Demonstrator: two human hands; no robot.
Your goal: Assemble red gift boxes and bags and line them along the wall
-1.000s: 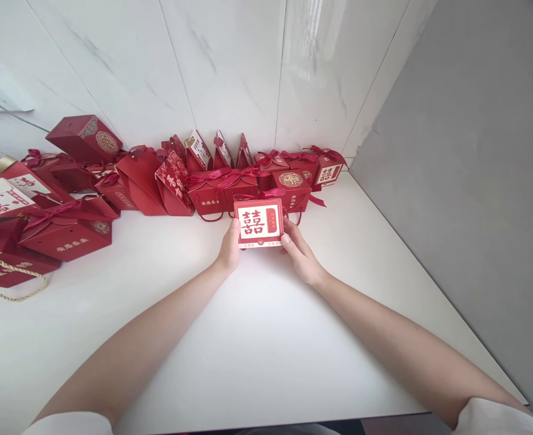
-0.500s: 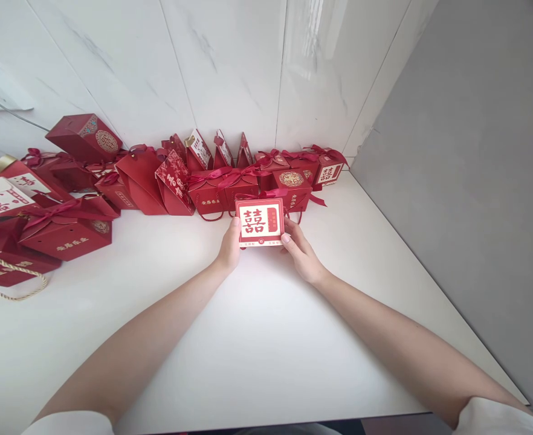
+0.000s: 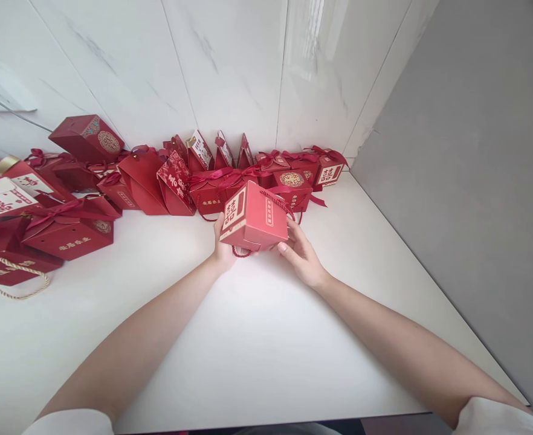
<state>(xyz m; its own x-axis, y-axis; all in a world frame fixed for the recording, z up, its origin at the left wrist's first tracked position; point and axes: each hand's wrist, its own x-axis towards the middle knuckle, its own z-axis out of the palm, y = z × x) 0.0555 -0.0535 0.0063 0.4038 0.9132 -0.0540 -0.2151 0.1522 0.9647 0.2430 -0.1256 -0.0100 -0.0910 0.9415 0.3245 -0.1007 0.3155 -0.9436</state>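
Box held tilted between two hands

Hands meet at the middle of the white table (image 3: 266, 356). The left hand (image 3: 223, 251) and right hand (image 3: 300, 257) both grip one red gift box (image 3: 254, 219), tilted, its white panel turned toward the left hand. A red cord loop hangs beneath it, partly hidden. Beyond the fingers stands a crowded row of red boxes (image 3: 176, 181); overlaps and the frame's cut edge prevent a sure count.

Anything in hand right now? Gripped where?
Yes: both hands hold one small red gift box, tilted above the white table. Left hand grips its left, white-labelled end; right hand supports the lower right edge.
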